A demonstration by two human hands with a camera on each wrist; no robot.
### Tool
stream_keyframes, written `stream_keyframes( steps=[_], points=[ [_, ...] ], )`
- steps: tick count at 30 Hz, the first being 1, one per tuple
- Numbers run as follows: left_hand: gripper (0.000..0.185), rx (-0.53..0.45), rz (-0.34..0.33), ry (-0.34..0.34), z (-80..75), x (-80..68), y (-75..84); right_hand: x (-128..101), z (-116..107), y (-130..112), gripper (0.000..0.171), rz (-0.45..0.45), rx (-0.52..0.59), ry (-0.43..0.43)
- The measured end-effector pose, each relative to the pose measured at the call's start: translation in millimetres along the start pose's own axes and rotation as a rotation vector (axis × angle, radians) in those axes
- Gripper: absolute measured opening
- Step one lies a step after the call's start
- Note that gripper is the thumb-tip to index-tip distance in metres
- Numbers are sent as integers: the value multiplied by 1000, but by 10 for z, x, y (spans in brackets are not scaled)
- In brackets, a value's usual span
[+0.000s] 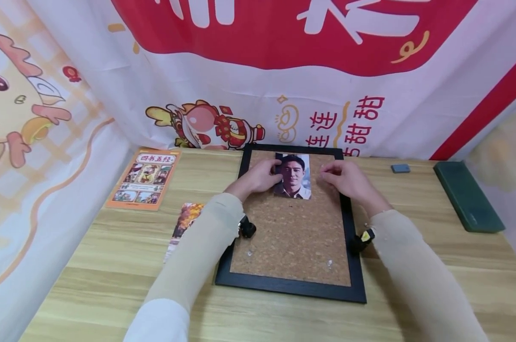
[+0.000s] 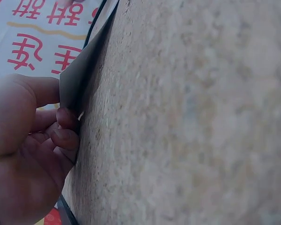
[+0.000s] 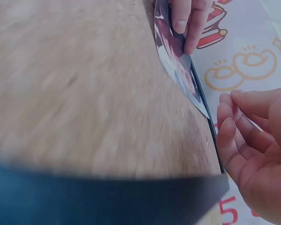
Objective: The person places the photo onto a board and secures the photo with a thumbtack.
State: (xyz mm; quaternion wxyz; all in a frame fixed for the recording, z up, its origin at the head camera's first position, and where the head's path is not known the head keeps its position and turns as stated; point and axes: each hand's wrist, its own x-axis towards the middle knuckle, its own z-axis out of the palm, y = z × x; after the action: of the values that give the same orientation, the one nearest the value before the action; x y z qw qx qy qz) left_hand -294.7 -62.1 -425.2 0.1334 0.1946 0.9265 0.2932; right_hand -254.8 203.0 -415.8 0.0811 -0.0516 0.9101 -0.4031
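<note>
A black-framed cork board (image 1: 292, 232) lies on the wooden table. A portrait photo (image 1: 293, 176) lies at its top edge. My left hand (image 1: 260, 176) pinches the photo's left edge; in the left wrist view its fingers (image 2: 61, 133) curl under the lifted sheet (image 2: 79, 70) against the cork (image 2: 187, 117). My right hand (image 1: 341, 178) hovers just right of the photo, apart from it, fingertips drawn together with the thumb. In the right wrist view that hand (image 3: 257, 140) sits beside the frame edge, and whether it pinches anything is not visible. The photo (image 3: 178, 61) shows there under the left fingers (image 3: 187, 18).
Two small clear pins (image 1: 249, 253) (image 1: 329, 262) stand near the board's lower edge. An orange booklet (image 1: 144, 178) and a colourful card (image 1: 185, 223) lie to the left. A dark green case (image 1: 467, 194) and a small grey block (image 1: 400, 167) lie at the right. Printed banners hang behind.
</note>
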Motion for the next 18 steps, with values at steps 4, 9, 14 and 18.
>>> stream_keyframes(
  steps=[4, 9, 14, 18],
  points=[
    [51, 12, -2, 1, 4, 7, 5, 151, 108, -72, 21, 9, 80, 23],
    [51, 7, -4, 5, 12, 8, 15, 307, 218, -142, 20, -11, 215, 23],
    [49, -8, -10, 14, 15, 10, -14, 448, 290, -199, 21, 2, 253, 18],
    [49, -34, 4, 22, 10, 13, -39, 564, 316, -263, 22, 43, 281, 12]
  ],
)
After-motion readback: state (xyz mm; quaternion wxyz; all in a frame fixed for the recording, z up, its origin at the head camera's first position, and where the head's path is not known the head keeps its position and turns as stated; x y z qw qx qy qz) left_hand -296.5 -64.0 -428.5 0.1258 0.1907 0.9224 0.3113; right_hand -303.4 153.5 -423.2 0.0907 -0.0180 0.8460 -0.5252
